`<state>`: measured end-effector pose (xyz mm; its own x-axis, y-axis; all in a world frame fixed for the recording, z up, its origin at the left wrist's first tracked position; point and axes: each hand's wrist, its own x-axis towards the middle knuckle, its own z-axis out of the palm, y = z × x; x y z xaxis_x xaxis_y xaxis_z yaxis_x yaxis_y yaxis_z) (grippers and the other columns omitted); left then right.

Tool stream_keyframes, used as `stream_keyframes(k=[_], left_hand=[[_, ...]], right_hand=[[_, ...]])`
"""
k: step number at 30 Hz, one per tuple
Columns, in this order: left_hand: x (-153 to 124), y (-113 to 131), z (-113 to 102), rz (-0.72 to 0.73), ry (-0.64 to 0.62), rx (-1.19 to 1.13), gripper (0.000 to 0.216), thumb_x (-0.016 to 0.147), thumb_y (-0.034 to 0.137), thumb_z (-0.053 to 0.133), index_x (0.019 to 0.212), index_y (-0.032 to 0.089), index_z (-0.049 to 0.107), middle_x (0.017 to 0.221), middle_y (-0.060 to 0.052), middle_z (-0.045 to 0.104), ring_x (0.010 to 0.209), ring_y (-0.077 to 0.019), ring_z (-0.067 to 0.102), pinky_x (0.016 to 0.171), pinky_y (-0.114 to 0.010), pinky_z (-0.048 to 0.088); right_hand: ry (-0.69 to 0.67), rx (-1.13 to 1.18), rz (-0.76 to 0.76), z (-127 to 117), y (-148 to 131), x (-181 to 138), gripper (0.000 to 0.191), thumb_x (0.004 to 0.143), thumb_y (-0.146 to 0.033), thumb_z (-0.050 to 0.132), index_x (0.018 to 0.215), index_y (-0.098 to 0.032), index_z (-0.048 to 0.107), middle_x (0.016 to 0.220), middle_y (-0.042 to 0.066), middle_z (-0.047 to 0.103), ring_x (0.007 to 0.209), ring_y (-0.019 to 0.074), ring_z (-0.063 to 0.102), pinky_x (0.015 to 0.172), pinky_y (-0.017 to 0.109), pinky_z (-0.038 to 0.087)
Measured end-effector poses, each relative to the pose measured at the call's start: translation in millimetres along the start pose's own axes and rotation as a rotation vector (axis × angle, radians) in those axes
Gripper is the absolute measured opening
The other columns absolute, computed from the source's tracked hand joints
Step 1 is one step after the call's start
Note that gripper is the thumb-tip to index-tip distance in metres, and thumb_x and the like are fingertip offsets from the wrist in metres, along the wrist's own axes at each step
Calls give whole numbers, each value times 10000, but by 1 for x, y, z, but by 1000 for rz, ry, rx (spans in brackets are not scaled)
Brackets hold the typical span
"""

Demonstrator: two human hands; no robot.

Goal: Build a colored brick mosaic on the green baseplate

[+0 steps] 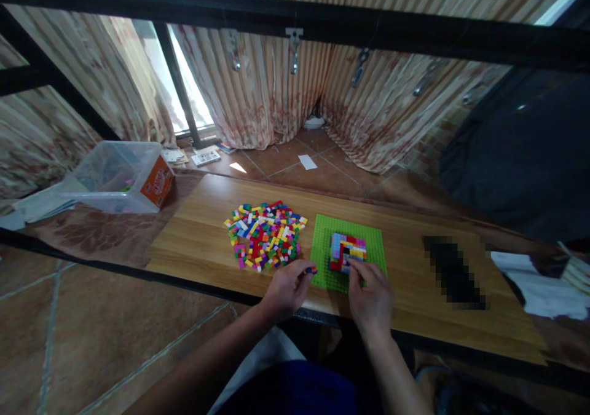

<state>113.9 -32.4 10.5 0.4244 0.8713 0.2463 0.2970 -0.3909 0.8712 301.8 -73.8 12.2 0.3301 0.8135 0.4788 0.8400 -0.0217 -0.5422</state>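
Toy-brick build [343,249] sat approx. mid green baseplate [321,249], I noted via head cam. R hand [372,295] fingertips at its near edge; couldn't tell if gripping. L hand [286,286] pinched small blue/orange piece(s) [311,270] by plate's L edge. Loose brick pile [265,233] beyond. Risks, I judged: off-ctr R press popping bricks loose; L knuckles scattering pile.

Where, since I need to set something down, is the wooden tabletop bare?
Bare tabletop lies left of the brick pile and between the green baseplate and dark pixelated shape. Crowded: the pile and baseplate, with left hand beside both and right hand at the build.
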Motion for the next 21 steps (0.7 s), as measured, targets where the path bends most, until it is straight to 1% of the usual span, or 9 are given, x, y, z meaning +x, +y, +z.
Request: stream_keyframes(k=[5,10,14,17,21], left_hand=[[0,0,1,6,-5,16,191,893,188,501,1049,167,608,925,-60,691,797,-148,647,736,-246,506],[0,-1,1,10,-9,32,196,891,185,503,1054,161,610,935,-64,692,813,-154,650,753,-253,508],[0,-2,1,10,-11,25,197,896,191,504,1059,160,609,970,-71,690,846,-158,650,775,-258,508],[0,-2,1,7,-8,14,195,901,197,501,1062,160,607,950,-65,686,820,-147,646,757,-248,506],[0,-2,0,19,-7,-12,204,905,197,500,1080,157,598,924,-55,677,792,-134,641,731,-230,498]], right_hand=[[5,-117,-90,6,2,-9,307,937,-255,435,1018,-187,724,951,95,693,930,208,614,830,352,486],[13,-189,-140,11,6,-13,322,943,-223,416,1055,-187,716,974,97,681,953,208,599,840,352,487],[15,-164,-157,15,11,-16,333,948,-220,402,1066,-179,710,992,103,670,961,209,601,834,353,500],[10,-135,-151,16,11,-15,339,951,-235,395,1067,-169,707,1007,114,666,970,215,602,840,366,505],[-12,-66,-119,9,2,-13,337,954,-258,401,1102,-150,684,1044,127,664,997,220,601,868,380,500]])
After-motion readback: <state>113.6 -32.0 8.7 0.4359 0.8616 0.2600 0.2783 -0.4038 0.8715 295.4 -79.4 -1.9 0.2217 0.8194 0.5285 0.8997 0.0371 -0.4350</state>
